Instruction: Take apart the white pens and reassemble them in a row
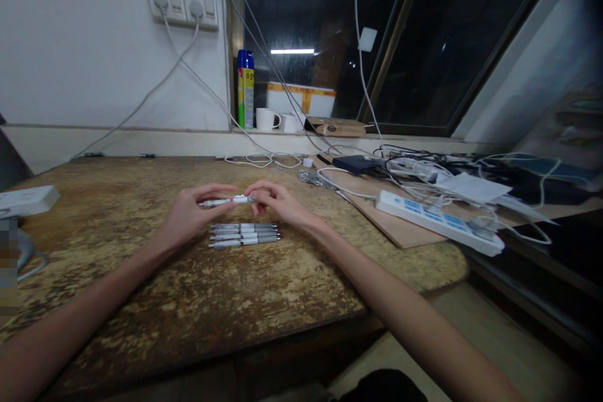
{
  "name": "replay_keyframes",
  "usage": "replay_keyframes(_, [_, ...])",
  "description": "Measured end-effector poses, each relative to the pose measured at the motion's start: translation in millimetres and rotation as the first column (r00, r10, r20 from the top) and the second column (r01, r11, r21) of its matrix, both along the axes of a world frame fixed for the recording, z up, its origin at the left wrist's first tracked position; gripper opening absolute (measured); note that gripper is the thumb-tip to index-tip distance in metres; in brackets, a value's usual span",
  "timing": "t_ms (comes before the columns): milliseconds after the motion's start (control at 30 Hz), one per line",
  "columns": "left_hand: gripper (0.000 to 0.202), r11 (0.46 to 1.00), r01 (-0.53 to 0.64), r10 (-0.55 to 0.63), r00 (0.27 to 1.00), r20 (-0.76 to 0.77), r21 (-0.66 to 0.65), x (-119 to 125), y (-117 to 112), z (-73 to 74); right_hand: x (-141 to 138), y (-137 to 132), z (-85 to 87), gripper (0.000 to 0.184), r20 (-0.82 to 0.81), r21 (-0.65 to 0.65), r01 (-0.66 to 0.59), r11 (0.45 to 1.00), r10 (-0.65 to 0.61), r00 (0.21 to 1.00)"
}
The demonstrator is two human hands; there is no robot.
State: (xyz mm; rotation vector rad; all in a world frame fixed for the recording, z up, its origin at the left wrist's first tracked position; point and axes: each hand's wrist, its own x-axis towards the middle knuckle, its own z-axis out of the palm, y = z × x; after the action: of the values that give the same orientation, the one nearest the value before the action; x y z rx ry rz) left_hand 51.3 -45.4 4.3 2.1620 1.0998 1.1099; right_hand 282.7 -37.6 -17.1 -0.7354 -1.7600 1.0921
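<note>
A white-and-grey pen (243,199) lies level between my two hands, a little above the worn wooden table (188,301). My left hand (191,206) is closed on its left part, thumb below and fingers above. At the pen's right end, the fingertips of my right hand (277,201) pinch it, and the curled fingers hide that tip. Just nearer to me, several similar pens (245,235) rest side by side on the tabletop, all pointing the same way, left to right.
On the right, a white power strip (438,223) and tangled cables lie over a cardboard sheet (377,210). A white box (31,201) sits at the left edge. A spray can (245,89) and a white mug (266,119) stand on the windowsill. Thin cables hang down by the window.
</note>
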Motion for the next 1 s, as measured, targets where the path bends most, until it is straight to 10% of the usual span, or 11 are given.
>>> replay_keyframes(267, [0.044,0.989,-0.016,0.057,0.96,0.276,-0.148,6,6,-3.8,-13,-2,-10.3,0.023,-0.036,-0.046,-0.111,0.993,0.109,0.993])
replay_keyframes(667, [0.036,0.972,0.184,-0.15,0.965,0.213,-0.146,13,4,-11.7,-17,-1,-1.0,0.029,-0.234,0.088,0.139,0.986,-0.115,0.965])
replay_keyframes(1000, [0.043,0.982,0.077,-0.022,0.954,0.301,-0.175,0,27,-23.4,9,8,19.6,0.022,-0.779,-0.272,-0.044,0.961,-0.193,0.596])
